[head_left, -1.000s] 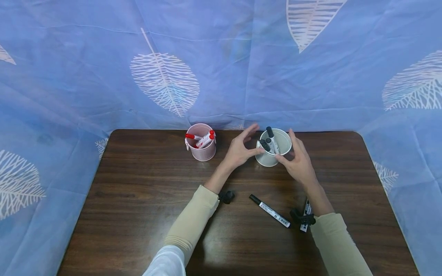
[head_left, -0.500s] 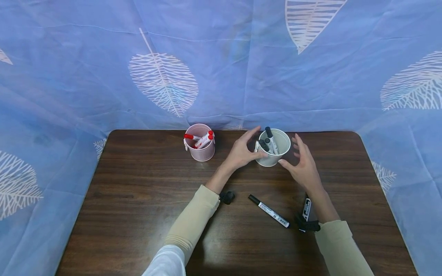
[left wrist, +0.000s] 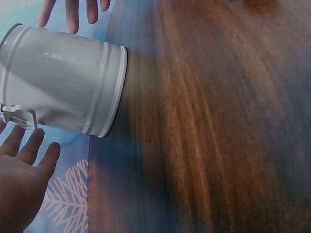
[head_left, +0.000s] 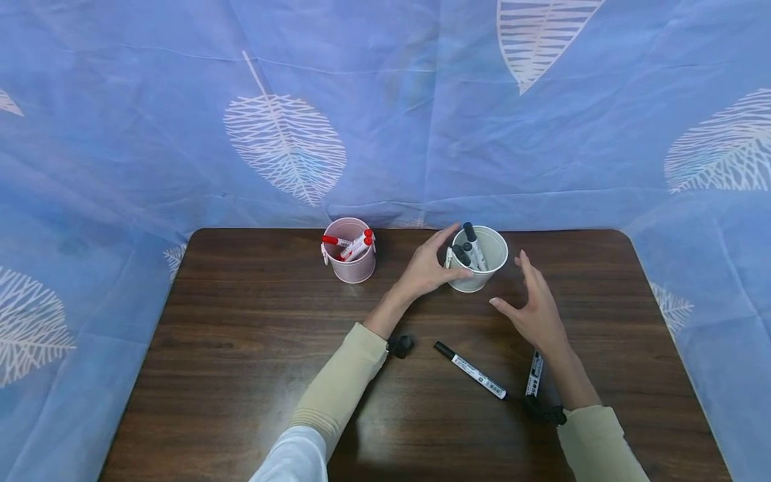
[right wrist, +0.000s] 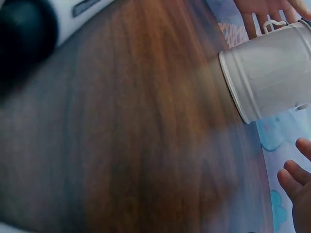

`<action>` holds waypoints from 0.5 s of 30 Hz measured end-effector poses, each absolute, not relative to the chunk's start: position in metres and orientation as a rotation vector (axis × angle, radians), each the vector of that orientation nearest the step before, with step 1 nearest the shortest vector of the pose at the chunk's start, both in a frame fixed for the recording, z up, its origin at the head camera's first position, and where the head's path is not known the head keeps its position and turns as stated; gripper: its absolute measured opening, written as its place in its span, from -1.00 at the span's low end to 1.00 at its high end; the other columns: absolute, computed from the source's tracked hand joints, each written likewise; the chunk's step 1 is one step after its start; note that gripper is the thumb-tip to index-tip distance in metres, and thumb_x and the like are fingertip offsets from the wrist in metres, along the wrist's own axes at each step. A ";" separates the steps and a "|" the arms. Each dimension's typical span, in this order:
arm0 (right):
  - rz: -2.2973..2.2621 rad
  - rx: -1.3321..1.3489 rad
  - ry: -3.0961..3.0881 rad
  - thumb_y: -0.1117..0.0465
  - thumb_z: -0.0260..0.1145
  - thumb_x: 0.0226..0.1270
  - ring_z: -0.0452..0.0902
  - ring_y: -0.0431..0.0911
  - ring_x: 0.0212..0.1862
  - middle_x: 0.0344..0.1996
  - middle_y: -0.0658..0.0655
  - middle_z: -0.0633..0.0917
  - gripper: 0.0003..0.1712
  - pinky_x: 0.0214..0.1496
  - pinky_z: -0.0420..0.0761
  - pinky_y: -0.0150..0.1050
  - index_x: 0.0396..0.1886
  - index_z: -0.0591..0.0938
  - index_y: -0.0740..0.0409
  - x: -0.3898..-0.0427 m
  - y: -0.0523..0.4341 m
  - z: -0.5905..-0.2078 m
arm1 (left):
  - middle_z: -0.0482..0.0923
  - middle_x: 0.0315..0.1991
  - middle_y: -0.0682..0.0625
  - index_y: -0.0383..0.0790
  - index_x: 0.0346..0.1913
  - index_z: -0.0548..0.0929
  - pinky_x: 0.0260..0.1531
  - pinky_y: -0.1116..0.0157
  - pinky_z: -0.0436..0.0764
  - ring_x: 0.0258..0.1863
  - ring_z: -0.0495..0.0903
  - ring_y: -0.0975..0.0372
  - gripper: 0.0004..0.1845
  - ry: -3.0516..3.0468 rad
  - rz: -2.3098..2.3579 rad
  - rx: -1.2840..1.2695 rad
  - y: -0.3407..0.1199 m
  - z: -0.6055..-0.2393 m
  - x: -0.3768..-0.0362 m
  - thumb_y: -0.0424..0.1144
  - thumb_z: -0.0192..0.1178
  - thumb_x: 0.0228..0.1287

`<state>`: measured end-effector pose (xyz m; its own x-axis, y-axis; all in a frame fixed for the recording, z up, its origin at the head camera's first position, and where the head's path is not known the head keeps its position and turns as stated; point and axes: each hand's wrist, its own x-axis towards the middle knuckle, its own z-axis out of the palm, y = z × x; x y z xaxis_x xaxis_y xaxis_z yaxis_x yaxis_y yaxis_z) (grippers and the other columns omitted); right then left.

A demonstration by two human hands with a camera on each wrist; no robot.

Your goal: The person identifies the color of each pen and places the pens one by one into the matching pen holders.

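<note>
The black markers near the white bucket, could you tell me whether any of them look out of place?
Yes. Two black markers lie loose on the table, apart from the white bucket that holds the other black ones. Nothing looks spilled or damaged.

Pink metal bucket (head_left: pixel 350 258) with red-capped markers (head_left: pixel 357 243): rear of dark wooden tabletop (head_left: pixel 241 348), left of white metal bucket (head_left: pixel 482 264) containing black-capped markers (head_left: pixel 470 246). Two loose black-capped markers (head_left: pixel 471 369) (head_left: pixel 533 373): nearer front, right of centre.
</note>
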<state>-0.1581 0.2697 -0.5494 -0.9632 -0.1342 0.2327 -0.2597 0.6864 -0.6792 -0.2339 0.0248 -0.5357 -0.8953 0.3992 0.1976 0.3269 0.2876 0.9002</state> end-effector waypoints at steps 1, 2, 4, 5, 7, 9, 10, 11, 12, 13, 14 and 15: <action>1.137 0.318 -2.733 0.26 0.57 0.09 0.12 0.32 0.44 0.46 0.32 0.26 0.28 0.32 0.15 0.40 0.63 -0.08 -0.10 -0.157 0.271 -0.550 | 0.28 0.45 0.03 -0.04 0.52 0.25 0.38 0.30 0.21 0.42 0.23 0.32 0.04 2.466 1.698 0.701 0.026 -0.536 -0.234 -0.04 0.58 -0.03; 1.132 0.317 -2.734 0.26 0.57 0.10 0.11 0.32 0.45 0.46 0.32 0.26 0.27 0.33 0.12 0.41 0.63 -0.07 -0.10 -0.156 0.272 -0.550 | 0.28 0.45 0.03 -0.05 0.52 0.25 0.38 0.30 0.21 0.42 0.23 0.32 0.04 2.469 1.694 0.705 0.027 -0.535 -0.235 -0.04 0.58 -0.03; 1.124 0.318 -2.736 0.23 0.57 0.11 0.09 0.33 0.45 0.47 0.32 0.25 0.26 0.34 0.08 0.43 0.63 -0.06 -0.10 -0.153 0.273 -0.550 | 0.28 0.45 0.03 -0.05 0.53 0.24 0.37 0.30 0.23 0.41 0.24 0.31 0.06 2.469 1.688 0.708 0.028 -0.535 -0.236 -0.03 0.59 -0.04; 1.117 0.320 -2.739 0.22 0.57 0.12 0.09 0.33 0.45 0.47 0.32 0.25 0.25 0.33 0.08 0.43 0.63 -0.06 -0.09 -0.152 0.274 -0.550 | 0.28 0.45 0.03 -0.06 0.53 0.23 0.36 0.29 0.24 0.41 0.25 0.31 0.06 2.467 1.683 0.708 0.028 -0.536 -0.236 -0.03 0.59 -0.05; 1.106 0.318 -2.743 0.21 0.57 0.12 0.10 0.33 0.44 0.47 0.32 0.25 0.24 0.33 0.09 0.42 0.62 -0.04 -0.08 -0.149 0.276 -0.551 | 0.28 0.45 0.02 -0.04 0.53 0.22 0.35 0.28 0.27 0.40 0.26 0.29 0.07 2.461 1.676 0.702 0.029 -0.535 -0.236 -0.03 0.59 -0.05; 1.099 0.301 -2.751 0.21 0.57 0.12 0.10 0.32 0.44 0.47 0.32 0.25 0.23 0.33 0.11 0.41 0.62 -0.02 -0.09 -0.147 0.278 -0.552 | 0.28 0.45 0.03 0.01 0.54 0.21 0.34 0.27 0.28 0.40 0.26 0.29 0.08 2.454 1.670 0.698 0.029 -0.536 -0.236 -0.03 0.59 -0.05; 1.103 0.289 -2.755 0.21 0.57 0.12 0.10 0.32 0.44 0.47 0.32 0.25 0.22 0.33 0.11 0.41 0.62 -0.02 -0.09 -0.146 0.280 -0.552 | 0.28 0.45 0.03 0.02 0.54 0.21 0.34 0.27 0.28 0.40 0.26 0.29 0.08 2.453 1.667 0.696 0.030 -0.536 -0.236 -0.03 0.59 -0.05; 1.103 0.276 -2.762 0.21 0.56 0.13 0.10 0.31 0.45 0.47 0.32 0.25 0.21 0.33 0.11 0.41 0.62 -0.01 -0.09 -0.145 0.281 -0.553 | 0.28 0.45 0.03 0.03 0.54 0.21 0.34 0.27 0.28 0.40 0.26 0.29 0.08 2.453 1.666 0.696 0.030 -0.536 -0.236 -0.02 0.59 -0.05; 1.106 0.262 -2.767 0.21 0.56 0.13 0.09 0.31 0.45 0.47 0.32 0.24 0.21 0.33 0.11 0.41 0.62 0.00 -0.09 -0.144 0.283 -0.554 | 0.28 0.45 0.03 0.04 0.54 0.21 0.34 0.27 0.28 0.40 0.26 0.29 0.08 2.456 1.664 0.696 0.030 -0.537 -0.236 -0.02 0.59 -0.04; 1.105 0.251 -2.773 0.21 0.56 0.14 0.09 0.32 0.45 0.47 0.32 0.24 0.20 0.33 0.10 0.42 0.62 0.00 -0.09 -0.143 0.284 -0.554 | 0.28 0.45 0.04 0.05 0.54 0.20 0.33 0.28 0.28 0.40 0.26 0.30 0.08 2.459 1.664 0.697 0.031 -0.537 -0.236 -0.02 0.59 -0.04; 1.101 0.235 -2.783 0.20 0.55 0.14 0.09 0.31 0.45 0.48 0.32 0.23 0.19 0.33 0.10 0.42 0.62 0.00 -0.09 -0.143 0.286 -0.554 | 0.28 0.45 0.04 0.05 0.54 0.20 0.34 0.29 0.28 0.40 0.26 0.30 0.08 2.459 1.668 0.700 0.031 -0.537 -0.236 -0.02 0.59 -0.04; 1.100 0.227 -2.787 0.20 0.55 0.15 0.08 0.32 0.46 0.48 0.32 0.22 0.18 0.33 0.10 0.42 0.62 0.01 -0.08 -0.142 0.288 -0.554 | 0.28 0.45 0.05 0.04 0.54 0.21 0.33 0.29 0.28 0.39 0.27 0.30 0.08 2.459 1.674 0.703 0.031 -0.537 -0.237 -0.02 0.59 -0.04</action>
<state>-0.1419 0.2876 -0.5543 -0.9793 -0.0898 0.1813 -0.1894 0.7221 -0.6653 -0.2365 0.0314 -0.5372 -0.8907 0.4162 0.1827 0.3226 0.2957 0.8991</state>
